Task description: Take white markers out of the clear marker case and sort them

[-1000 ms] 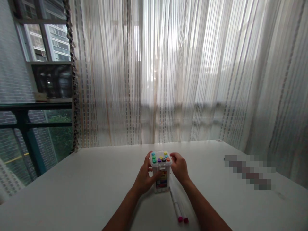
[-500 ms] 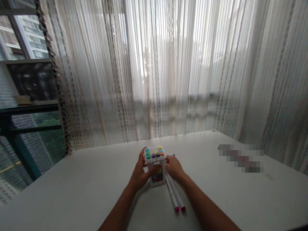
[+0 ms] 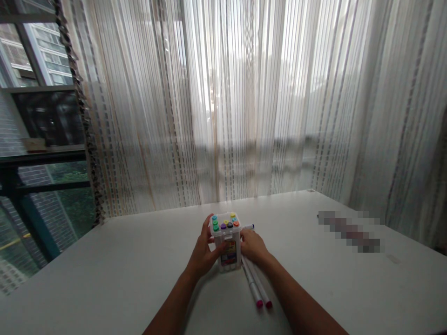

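Note:
A clear plastic marker case (image 3: 228,251) stands upright on the white table, with several colourful marker caps showing at its top. My left hand (image 3: 206,253) is closed round the case's left side, thumb across the front label. Against the case's right side, my right hand (image 3: 253,245) has its fingers curled; whatever they grip is hidden. Behind that hand a blue-tipped marker (image 3: 248,226) pokes out. Two white markers, one with a pink end (image 3: 259,303) and one with a dark red end (image 3: 268,304), lie side by side below my right hand, their far ends hidden.
The white table (image 3: 146,265) reaches back to sheer striped curtains (image 3: 230,116). Toward the table's right side lies a blurred-out object (image 3: 349,229). A window (image 3: 42,116) is at the left.
The blue-tipped marker shows more from behind my right hand, which has shifted slightly down. The near ends of the two loose markers have moved a little right. My left hand keeps its hold.

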Motion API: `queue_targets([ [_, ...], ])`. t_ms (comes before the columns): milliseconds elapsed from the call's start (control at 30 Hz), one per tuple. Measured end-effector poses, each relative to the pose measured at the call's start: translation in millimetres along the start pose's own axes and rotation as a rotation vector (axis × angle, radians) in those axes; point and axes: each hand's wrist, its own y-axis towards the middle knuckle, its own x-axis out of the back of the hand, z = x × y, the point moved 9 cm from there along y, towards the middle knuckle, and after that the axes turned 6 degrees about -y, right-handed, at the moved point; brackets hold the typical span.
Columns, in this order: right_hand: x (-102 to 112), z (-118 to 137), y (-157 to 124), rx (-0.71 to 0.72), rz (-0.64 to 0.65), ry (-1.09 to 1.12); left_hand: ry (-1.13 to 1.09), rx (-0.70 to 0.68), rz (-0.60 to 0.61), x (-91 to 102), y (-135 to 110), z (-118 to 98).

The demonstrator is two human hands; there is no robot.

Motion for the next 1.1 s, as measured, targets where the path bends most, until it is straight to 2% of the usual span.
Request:
queue_targets([
  [833,-1.4,-2.0,-0.3,-0.038,0.044,-0.067,0.01,0.011,-0.004,1.5,0.5,-0.6],
  [1100,-1.5,-4.6,-0.2,-0.058,0.023,-0.065,-0.005,0.021,0.004,1.3,0.9,1.6],
])
